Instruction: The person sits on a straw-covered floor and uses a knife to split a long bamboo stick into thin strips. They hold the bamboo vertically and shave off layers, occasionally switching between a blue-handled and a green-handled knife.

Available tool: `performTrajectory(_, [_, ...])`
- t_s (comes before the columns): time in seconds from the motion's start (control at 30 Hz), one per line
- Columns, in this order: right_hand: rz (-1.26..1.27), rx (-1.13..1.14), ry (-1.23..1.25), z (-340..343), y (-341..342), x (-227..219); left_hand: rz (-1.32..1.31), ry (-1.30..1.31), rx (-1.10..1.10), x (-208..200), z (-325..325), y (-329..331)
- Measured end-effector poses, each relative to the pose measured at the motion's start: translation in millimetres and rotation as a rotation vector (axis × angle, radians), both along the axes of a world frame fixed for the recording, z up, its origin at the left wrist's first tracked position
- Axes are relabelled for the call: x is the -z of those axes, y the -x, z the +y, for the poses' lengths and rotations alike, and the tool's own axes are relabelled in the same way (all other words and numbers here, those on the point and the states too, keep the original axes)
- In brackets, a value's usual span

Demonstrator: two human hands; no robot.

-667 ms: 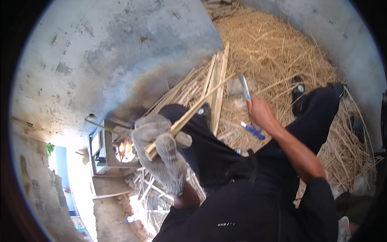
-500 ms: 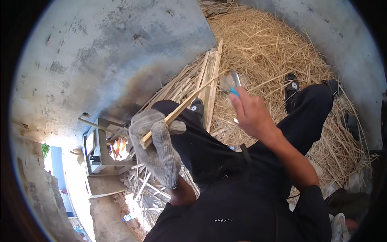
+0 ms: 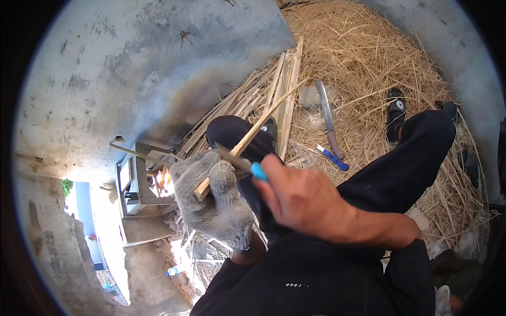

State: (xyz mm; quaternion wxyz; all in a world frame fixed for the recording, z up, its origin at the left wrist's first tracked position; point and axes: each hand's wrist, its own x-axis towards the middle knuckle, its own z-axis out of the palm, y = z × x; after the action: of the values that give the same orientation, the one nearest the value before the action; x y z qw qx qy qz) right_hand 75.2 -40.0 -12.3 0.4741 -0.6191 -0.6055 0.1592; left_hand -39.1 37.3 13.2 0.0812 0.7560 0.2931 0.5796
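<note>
My left hand (image 3: pixel 208 192), in a grey knitted glove, is closed round a split strip of pale wood or bamboo (image 3: pixel 252 134). The strip slants from its cut end near my palm up toward the far right. My bare right hand (image 3: pixel 305 203) grips a small knife by its turquoise handle (image 3: pixel 259 171). Its short blade (image 3: pixel 232 159) lies against the strip, right beside the gloved fingers. Part of the blade's edge is hidden by the strip and glove.
A long curved blade with a brown handle (image 3: pixel 328 113) lies on the straw shavings (image 3: pixel 363 47). Beside it is a blue-and-white cutter (image 3: pixel 333 158). Long strips (image 3: pixel 289 100) lean past my left knee. A wooden frame (image 3: pixel 138 179) stands left, by a grey wall (image 3: pixel 132 68).
My right hand has come down and left with the knife, from beyond the strip's far part to close beside my gloved hand. The curved blade and cutter are now uncovered.
</note>
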Motion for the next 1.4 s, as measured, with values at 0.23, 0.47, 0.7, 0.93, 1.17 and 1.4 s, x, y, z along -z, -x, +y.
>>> performTrajectory(0.23, [-0.315,0.212,0.162,46,-49,92,-0.300,0.292,0.078,-14,-10,-11])
performTrajectory(0.47, [0.064,0.362,0.130,9,-62,67,-0.369,0.364,0.175,-8,-6,4])
performTrajectory(0.7, [0.088,-0.016,-0.126,10,-1,-2,0.005,-0.002,0.019,-4,5,18])
performTrajectory(0.93, [-0.109,0.069,-0.047,35,0,26,-0.217,0.167,-0.103,2,1,10])
performTrajectory(1.17, [-0.204,0.424,0.238,34,-57,85,-0.263,0.299,-0.046,-10,-16,3])
performTrajectory(1.4, [0.082,0.041,-0.078,3,-3,9,-0.199,0.206,0.024,-3,-14,-3])
